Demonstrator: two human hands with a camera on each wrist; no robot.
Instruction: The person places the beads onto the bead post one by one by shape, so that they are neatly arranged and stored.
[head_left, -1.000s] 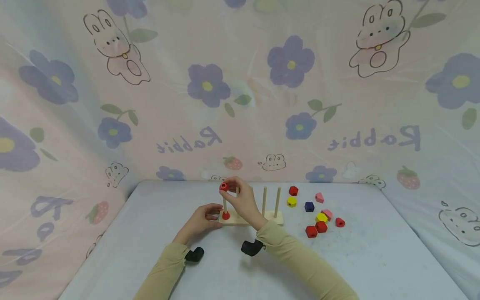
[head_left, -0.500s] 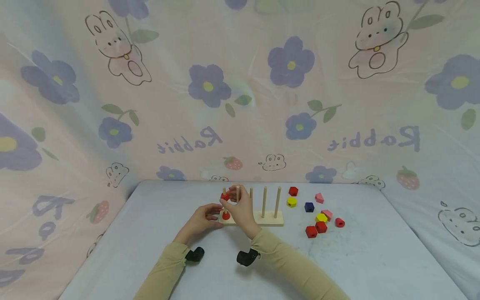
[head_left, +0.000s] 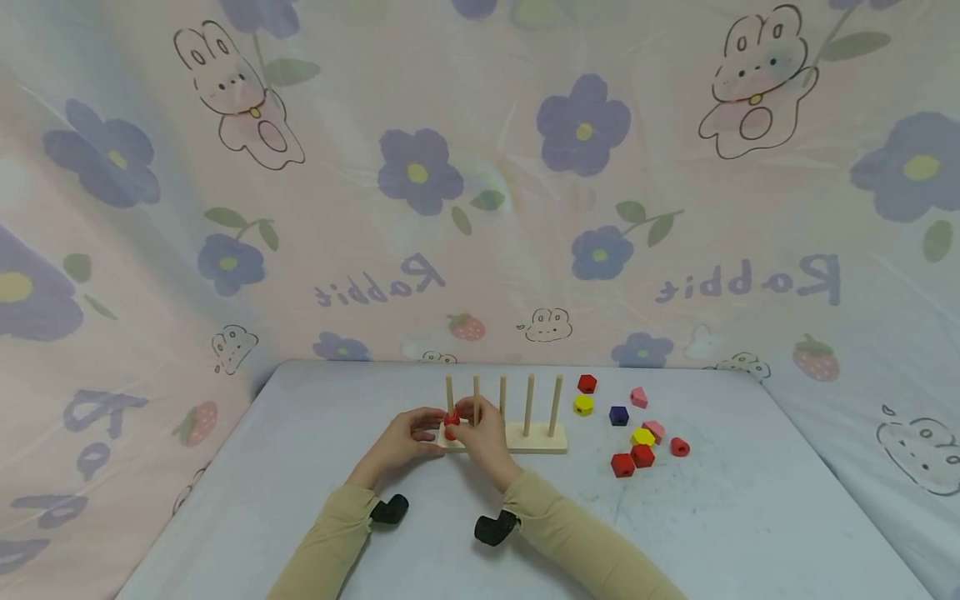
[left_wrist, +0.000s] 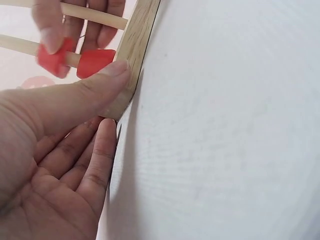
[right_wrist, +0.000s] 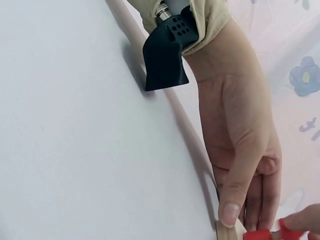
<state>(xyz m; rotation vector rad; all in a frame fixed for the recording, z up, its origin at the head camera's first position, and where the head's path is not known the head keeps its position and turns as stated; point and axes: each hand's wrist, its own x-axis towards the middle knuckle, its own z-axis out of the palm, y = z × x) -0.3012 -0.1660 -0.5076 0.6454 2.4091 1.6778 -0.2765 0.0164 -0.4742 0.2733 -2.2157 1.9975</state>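
Note:
A wooden stand [head_left: 538, 443] carries a row of upright pegs. Its left end is held by my left hand [head_left: 405, 437], with the thumb [left_wrist: 102, 82] on the wood. Threaded on the leftmost peg [head_left: 449, 392] are two red beads. The upper bead [left_wrist: 54, 57] is pinched by my right hand [head_left: 486, 433] and sits slightly above the lower bead [left_wrist: 96, 62], a small gap between them. In the right wrist view, the left hand [right_wrist: 240, 130] appears with its wrist camera, and only a right fingertip [right_wrist: 306, 220] shows at the corner. The other pegs bear no beads.
Loose beads lie right of the stand: several red beads [head_left: 622, 465], yellow beads [head_left: 583, 405], a dark blue bead [head_left: 618, 416] and pink beads [head_left: 638, 397]. A patterned curtain [head_left: 495, 183] hangs behind the white table [head_left: 750, 517].
My right hand has brought the red bead from the top of the leftmost peg down along it, close to the lower bead. The left hand has stayed at the stand's end.

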